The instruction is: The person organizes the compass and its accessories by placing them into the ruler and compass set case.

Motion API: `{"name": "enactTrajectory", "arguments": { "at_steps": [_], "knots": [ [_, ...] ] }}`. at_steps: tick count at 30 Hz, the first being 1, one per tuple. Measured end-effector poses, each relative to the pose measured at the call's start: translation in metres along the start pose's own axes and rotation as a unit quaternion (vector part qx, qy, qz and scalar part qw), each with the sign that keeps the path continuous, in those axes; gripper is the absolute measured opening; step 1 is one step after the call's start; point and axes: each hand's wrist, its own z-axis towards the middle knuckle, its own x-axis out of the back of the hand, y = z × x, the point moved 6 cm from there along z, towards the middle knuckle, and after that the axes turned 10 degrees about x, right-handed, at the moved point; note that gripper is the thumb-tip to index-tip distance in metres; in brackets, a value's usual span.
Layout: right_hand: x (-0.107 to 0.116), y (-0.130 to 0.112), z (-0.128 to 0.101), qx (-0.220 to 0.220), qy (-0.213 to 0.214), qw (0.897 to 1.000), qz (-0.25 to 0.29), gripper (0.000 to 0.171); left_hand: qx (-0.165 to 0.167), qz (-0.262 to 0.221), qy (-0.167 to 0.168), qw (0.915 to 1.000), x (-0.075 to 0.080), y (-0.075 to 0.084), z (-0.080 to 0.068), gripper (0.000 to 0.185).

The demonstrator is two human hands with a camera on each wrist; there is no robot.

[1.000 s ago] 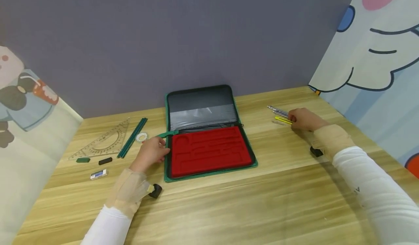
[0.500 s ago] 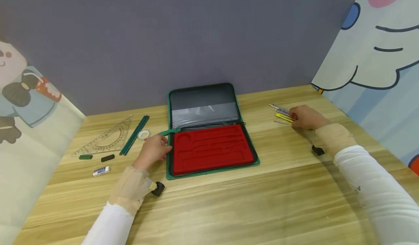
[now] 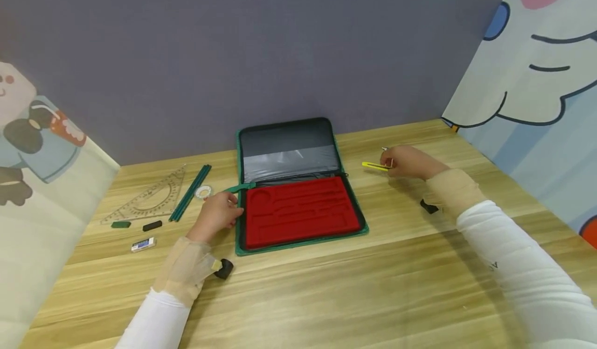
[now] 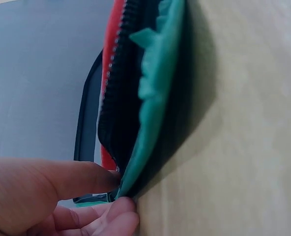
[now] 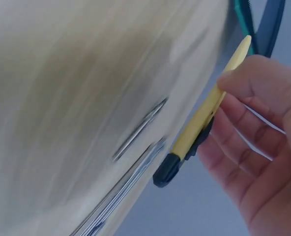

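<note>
Yellow pen (image 3: 375,166): pinched in the right hand (image 3: 404,162), lifted off the worktop, just right of the open case's hinge line. Tip points left toward the case. In the right wrist view the pen (image 5: 204,114) has a dark cap end and runs diagonally past the fingers (image 5: 244,147).
Right hand grip: thumb and fingers curled round the pen; a thin metal piece seems to stick up behind the knuckles in the head view, too small to identify.
Metal tools (image 5: 130,162): slim silvery shafts lying on the worktop beside the pen, blurred in the right wrist view; hidden behind the hand in the head view.
Case (image 3: 298,211): zip case with green edging, lying open on the worktop; red moulded tray in the near half, dark lid (image 3: 288,149) with a clear pocket in the far half.
Left hand (image 3: 216,214): at the case's left edge, near the green strap (image 3: 240,188).
Left hand grip: in the left wrist view the thumb and fingers (image 4: 111,216) pinch the green edge (image 4: 153,113) of the case by the zip.
Worktop (image 3: 326,297): pale wood grain.
Left of case: roll of tape (image 3: 203,192), green pencils (image 3: 190,193), clear set square (image 3: 149,199), green block (image 3: 121,224), black block (image 3: 152,226), white eraser (image 3: 142,245).
Surround: grey back wall (image 3: 233,53), cartoon-printed panels on both sides.
</note>
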Motion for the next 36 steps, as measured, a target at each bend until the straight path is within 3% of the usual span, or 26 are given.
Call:
{"name": "enactTrajectory", "arguments": {
  "at_steps": [7,14,26,36],
  "knots": [
    [0.001,-0.023,0.019,0.034,0.006,0.999,0.024,0.015,-0.001,-0.004,0.003,1.0000,0.000,0.000,-0.001,0.029],
    [-0.003,-0.045,0.037,0.034,-0.017,0.998,0.046,0.018,0.001,-0.007,-0.001,1.0000,-0.002,0.003,-0.003,0.029],
    [-0.011,-0.082,0.072,0.096,-0.029,0.992,0.082,0.022,0.007,-0.002,-0.002,1.0000,-0.002,0.003,-0.004,0.030],
    [-0.021,-0.104,0.097,0.116,-0.047,0.989,0.083,0.020,0.006,0.004,0.001,1.0000,-0.002,0.002,-0.004,0.030]
  ]
}}
